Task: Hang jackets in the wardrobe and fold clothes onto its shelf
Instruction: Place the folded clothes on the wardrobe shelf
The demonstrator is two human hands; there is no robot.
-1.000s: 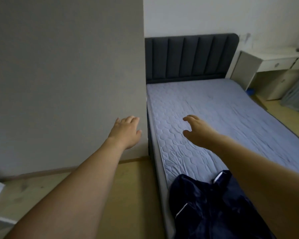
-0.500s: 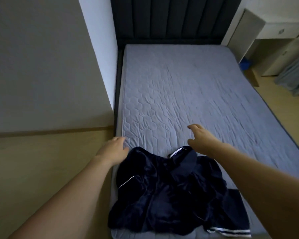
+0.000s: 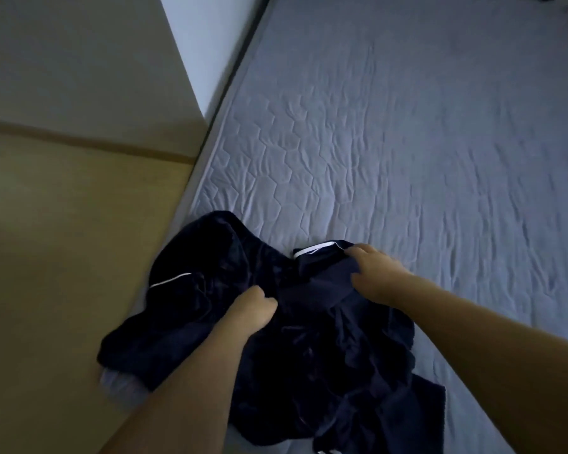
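Observation:
A crumpled dark navy garment (image 3: 309,355) with thin white piping lies at the near left corner of the bed. My left hand (image 3: 250,309) sits on its middle with the fingers curled into the fabric. My right hand (image 3: 374,276) lies on the collar part near a white-edged fold, fingers bent over the cloth, thumb spread. Motion blur keeps me from judging how firm either grasp is. The wardrobe is out of view.
The grey quilted mattress (image 3: 407,142) stretches away to the upper right. A wooden floor (image 3: 63,240) runs along the bed's left side, and a grey wall panel (image 3: 63,54) with a skirting board stands beyond it.
My view tilted down and moved closer to the bed. Both hands dropped from above the mattress onto the navy garment, the left moving right onto its middle, the right onto its collar.

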